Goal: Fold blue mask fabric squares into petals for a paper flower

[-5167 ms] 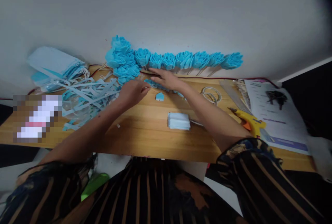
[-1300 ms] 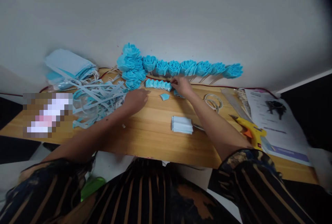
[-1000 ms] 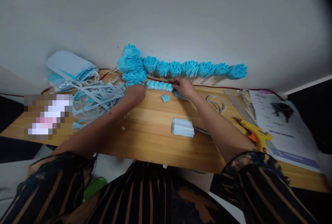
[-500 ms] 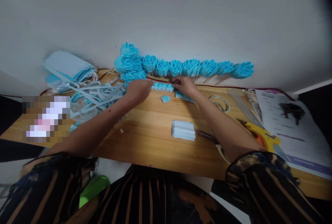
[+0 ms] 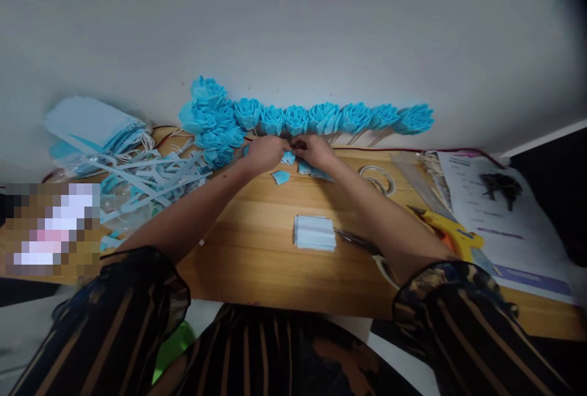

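Observation:
My left hand (image 5: 270, 153) and my right hand (image 5: 312, 150) meet at the back of the table, fingertips close together over a row of folded blue pieces (image 5: 288, 157). Both have their fingers pinched; whatever lies between the fingertips is too small to make out. Just in front lies a single blue folded piece (image 5: 280, 176). Beside my right hand, partly under it, is a small pile of blue pieces (image 5: 313, 170). Behind them, blue flowers (image 5: 296, 119) on sticks lean along the wall. A stack of pale squares (image 5: 314, 232) sits nearer the front edge.
Cut strips (image 5: 151, 176) and a pile of masks (image 5: 94, 124) lie at the left. Scissors (image 5: 355, 238), tape rolls (image 5: 387, 181), a yellow glue gun (image 5: 458, 240) and a printed sheet (image 5: 513, 219) are at the right. A blurred patch covers something at far left.
My left hand has moved in towards my right hand, over the row of blue pieces, covering much of it. The whole view has shifted slightly, so the tabletop things appear further left.

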`<state>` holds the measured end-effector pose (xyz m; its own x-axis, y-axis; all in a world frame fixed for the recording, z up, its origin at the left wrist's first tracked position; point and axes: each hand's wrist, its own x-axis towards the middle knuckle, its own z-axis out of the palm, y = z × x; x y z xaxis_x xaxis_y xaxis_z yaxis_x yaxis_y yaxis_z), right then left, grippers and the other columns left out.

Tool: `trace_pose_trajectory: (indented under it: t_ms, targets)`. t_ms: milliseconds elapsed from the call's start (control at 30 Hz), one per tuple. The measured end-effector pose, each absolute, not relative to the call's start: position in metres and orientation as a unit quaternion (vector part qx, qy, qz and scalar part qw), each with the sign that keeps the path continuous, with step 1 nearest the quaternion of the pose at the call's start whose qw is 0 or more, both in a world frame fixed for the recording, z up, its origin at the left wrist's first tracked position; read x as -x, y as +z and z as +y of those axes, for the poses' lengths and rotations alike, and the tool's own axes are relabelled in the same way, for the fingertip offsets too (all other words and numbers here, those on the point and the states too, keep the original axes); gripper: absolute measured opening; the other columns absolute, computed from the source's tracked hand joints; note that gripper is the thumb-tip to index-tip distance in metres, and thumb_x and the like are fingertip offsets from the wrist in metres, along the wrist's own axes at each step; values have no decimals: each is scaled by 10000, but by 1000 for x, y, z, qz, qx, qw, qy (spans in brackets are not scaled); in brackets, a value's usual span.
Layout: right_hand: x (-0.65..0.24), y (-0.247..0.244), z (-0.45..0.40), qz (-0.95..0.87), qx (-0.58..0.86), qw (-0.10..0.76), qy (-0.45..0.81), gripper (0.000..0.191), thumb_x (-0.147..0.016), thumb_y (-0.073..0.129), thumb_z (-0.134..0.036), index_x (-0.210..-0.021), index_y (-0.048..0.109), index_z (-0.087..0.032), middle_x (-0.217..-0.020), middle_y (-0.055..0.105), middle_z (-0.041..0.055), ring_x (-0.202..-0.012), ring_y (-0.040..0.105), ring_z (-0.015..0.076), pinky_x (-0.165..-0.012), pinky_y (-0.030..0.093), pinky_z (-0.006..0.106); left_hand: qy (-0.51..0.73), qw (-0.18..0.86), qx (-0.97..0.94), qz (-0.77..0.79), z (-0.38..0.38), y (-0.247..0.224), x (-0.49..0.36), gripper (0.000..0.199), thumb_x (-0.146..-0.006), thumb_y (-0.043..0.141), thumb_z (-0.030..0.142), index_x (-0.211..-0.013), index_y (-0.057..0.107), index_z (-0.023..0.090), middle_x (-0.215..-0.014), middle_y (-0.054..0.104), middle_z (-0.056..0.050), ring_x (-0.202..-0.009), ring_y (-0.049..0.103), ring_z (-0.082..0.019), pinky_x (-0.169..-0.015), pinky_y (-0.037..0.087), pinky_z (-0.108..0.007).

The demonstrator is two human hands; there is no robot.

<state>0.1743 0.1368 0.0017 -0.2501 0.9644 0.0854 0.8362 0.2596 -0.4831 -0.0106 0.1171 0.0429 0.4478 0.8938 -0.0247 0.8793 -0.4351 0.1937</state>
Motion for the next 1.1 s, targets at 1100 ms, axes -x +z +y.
trace_pose_trajectory:
  t_ms: [1100]
  targets:
    - [-178, 7, 93, -860, 493, 100, 83, 403, -907, 511, -109, -1156, 818, -185, -1183, 767, 124, -1157, 667, 280, -1027, 462, 356, 81, 130, -837, 526, 136, 30, 16, 431, -939, 485, 202, -1235, 797, 231, -1239, 782, -95, -1119, 710, -279, -906, 525, -333]
